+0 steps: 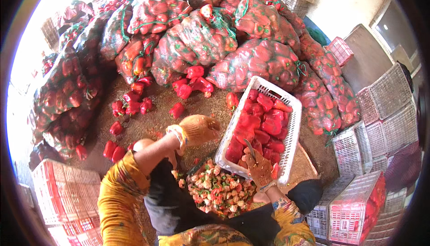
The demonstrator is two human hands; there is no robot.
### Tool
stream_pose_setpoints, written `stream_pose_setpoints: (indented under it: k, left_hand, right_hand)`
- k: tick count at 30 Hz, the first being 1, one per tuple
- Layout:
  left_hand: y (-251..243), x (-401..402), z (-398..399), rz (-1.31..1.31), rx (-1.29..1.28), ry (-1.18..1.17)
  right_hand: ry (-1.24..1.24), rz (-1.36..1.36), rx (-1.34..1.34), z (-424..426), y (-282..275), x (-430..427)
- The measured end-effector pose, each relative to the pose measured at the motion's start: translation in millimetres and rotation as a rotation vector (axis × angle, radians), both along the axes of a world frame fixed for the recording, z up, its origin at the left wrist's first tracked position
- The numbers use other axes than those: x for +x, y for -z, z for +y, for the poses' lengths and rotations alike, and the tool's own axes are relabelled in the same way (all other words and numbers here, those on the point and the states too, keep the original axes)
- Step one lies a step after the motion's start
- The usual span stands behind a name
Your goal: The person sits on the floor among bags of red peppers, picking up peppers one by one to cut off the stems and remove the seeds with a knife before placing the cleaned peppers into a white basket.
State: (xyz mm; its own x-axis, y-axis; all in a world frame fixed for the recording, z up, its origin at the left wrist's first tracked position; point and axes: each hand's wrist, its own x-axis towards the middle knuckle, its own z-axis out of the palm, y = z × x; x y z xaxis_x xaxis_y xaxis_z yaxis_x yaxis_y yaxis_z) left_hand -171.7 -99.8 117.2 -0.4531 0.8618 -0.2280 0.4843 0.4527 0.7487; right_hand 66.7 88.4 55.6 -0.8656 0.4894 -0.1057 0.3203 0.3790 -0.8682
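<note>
My left hand [198, 130], in an orange knit glove, hovers over the floor just left of a white plastic crate [294, 125]. Its fingers are bent, and the palm is hidden from me. My right hand [260, 170], gloved alike, grips a small knife [250, 148] with a curved blade pointing up. This hand is over the crate's near end. Red bell peppers [258, 118] without stems fill much of the crate. Between my legs lies a heap of cut-out pepper cores [218, 189] with pale seeds and green stems.
Mesh sacks of red peppers [255, 63] are piled across the far side. Loose whole peppers [132, 106] lie on the seed-strewn floor [158, 121]. Plastic crates stand at the left [72, 192] and are stacked at the right [347, 209]. A dark shoe [306, 195] is beside the crate.
</note>
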Motion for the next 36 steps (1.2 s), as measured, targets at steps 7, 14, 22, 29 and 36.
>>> stream_pose_setpoints:
  k: [7, 14, 22, 29, 36]
  left_hand:
    - [123.9, -183.2, 28.8, 0.429, -0.590, 0.239]
    - [321.9, -312.0, 88.2, 0.648, -0.479, -0.369]
    - [383.5, -374.6, 133.0, 0.737, -0.769, -0.494]
    - [334.9, -369.5, 113.3, 0.159, -0.301, -0.687]
    - [271.5, -281.0, 77.4, -0.905, 0.580, -0.681]
  right_hand:
    - [0.512, 0.187, -0.197, -24.3, 130.8, -17.6]
    - [0.565, -0.180, -0.161, -25.3, 165.2, -93.0]
    - [0.585, -0.270, -0.139, -1.0, 194.5, -138.6]
    - [0.564, -0.270, -0.125, -0.7, 194.7, -143.7]
    - [0.522, -0.245, -0.093, 2.4, 190.4, -145.1]
